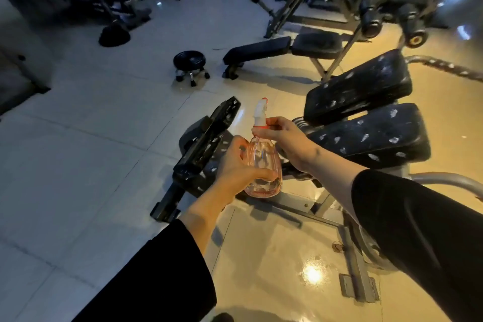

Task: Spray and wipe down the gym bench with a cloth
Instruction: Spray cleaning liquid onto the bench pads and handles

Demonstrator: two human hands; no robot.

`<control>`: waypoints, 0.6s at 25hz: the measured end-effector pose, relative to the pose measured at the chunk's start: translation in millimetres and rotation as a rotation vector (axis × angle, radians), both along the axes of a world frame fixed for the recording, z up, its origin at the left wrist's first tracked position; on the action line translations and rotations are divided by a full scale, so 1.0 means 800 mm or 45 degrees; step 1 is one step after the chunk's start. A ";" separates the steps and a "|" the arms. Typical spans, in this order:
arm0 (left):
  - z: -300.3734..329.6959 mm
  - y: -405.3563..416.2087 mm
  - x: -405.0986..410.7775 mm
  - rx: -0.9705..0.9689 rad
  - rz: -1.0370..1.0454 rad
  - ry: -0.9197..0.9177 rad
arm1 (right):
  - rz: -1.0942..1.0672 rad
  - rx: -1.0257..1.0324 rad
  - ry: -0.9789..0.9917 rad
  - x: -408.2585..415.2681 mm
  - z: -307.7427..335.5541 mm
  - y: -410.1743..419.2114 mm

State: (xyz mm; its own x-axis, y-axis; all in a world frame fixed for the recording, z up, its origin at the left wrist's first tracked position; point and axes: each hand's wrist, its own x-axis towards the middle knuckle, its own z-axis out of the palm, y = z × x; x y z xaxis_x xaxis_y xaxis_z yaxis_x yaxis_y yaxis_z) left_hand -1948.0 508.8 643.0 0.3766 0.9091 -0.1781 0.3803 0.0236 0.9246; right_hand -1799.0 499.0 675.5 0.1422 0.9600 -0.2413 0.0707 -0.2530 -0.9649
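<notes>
I hold a clear pink spray bottle (pixel 262 162) upright in front of me. My left hand (pixel 236 167) grips its round body from the left. My right hand (pixel 282 136) pinches the red collar under the white spray head (pixel 260 111). Behind the bottle stands the gym bench, with two black pads (pixel 366 136) on the right that are worn and speckled with white patches, and a narrow black pad (pixel 209 138) on the left. No cloth is in view.
A flat black bench (pixel 282 49) and a small black wheeled stool (pixel 190 63) stand farther back on the glossy tiled floor. Grey metal frame bars (pixel 350 248) of the bench run along the floor at lower right. More gym machines fill the far background.
</notes>
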 end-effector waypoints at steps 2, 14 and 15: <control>0.016 0.003 0.025 0.013 -0.130 -0.009 | -0.091 0.030 -0.065 0.021 0.013 -0.016; 0.030 -0.053 0.103 -0.027 -0.520 -0.059 | -0.476 0.008 -0.263 0.085 0.033 -0.114; 0.028 -0.056 0.097 -0.037 -0.490 -0.050 | -0.429 -0.017 -0.237 0.081 0.027 -0.112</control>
State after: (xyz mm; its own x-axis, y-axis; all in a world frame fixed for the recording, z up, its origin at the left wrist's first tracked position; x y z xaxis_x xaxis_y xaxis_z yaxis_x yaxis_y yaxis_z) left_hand -1870.5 464.0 665.3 0.6961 0.6948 -0.1806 0.3311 -0.0875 0.9395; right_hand -1734.3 409.5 697.3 0.4917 0.8489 -0.1939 0.1550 -0.3044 -0.9399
